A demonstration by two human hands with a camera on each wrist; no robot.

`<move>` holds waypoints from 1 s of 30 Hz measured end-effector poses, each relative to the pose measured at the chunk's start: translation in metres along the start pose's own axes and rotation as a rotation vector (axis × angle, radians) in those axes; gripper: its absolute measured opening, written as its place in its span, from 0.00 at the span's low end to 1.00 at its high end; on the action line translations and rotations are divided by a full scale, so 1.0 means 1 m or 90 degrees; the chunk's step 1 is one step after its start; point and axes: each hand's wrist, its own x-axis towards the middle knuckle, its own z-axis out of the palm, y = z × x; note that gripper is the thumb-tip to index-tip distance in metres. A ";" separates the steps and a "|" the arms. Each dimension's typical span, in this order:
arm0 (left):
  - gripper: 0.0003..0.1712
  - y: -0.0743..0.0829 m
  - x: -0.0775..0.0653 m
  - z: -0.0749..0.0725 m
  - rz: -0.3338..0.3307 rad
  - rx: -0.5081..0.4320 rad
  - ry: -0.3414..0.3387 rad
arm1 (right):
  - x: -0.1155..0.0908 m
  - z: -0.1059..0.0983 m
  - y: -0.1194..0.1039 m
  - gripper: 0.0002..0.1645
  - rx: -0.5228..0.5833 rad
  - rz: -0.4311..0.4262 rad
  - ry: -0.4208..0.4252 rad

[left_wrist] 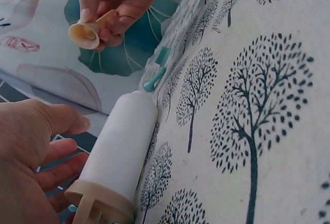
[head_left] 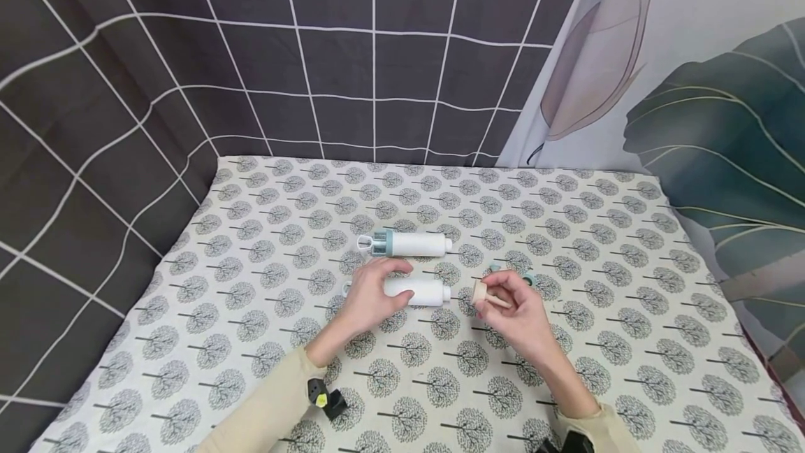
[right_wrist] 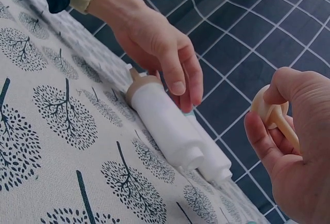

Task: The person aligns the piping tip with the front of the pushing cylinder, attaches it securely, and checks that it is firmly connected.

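Observation:
My left hand (head_left: 370, 297) hovers beside a white cylindrical bottle (head_left: 423, 292), thumb and fingers spread. The bottle lies on its side with a beige collar (right_wrist: 143, 88) at the left end and a narrow neck at the right. In my right hand (head_left: 514, 306), thumb and fingers pinch a small beige cup-shaped piece (left_wrist: 84, 35) with a thin stem, held to the right of the bottle's neck. A second white bottle (head_left: 420, 245) with a blue-green collar (head_left: 381, 242) lies parallel, farther back.
Small blue-green pieces (head_left: 528, 277) lie just behind my right hand, partly covered by it. The tree-print cloth (head_left: 402, 411) covers the table. Dark checked fabric (head_left: 333, 61) hangs behind and at the left, and a leaf-pattern curtain (head_left: 723, 159) at the right.

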 end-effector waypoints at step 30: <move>0.26 -0.011 0.001 0.005 -0.043 0.040 -0.055 | 0.000 0.002 0.004 0.21 0.005 0.014 -0.008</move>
